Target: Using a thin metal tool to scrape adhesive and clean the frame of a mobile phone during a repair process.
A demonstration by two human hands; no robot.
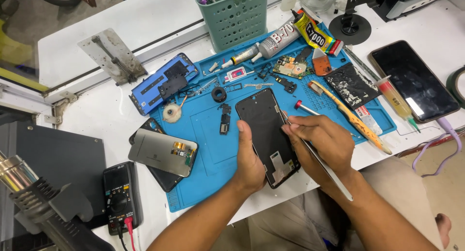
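A black phone frame (265,127) lies on the blue work mat (208,139), opened up with its inside showing. My left hand (250,159) grips its left edge near the bottom. My right hand (319,142) holds thin metal tweezers (317,159) like a pen, with the tip touching the frame's right edge near the top. A small green circuit board (290,67) and small black parts (224,122) lie loose on the mat above the frame.
A blue phone back (162,84), a grey screen panel (162,153), glue tubes (278,40), a syringe (397,103), a toothbrush (353,117) and a green basket (235,16) surround the mat. A multimeter (118,193) and heat gun (34,197) sit at left, a dark phone (416,81) at right.
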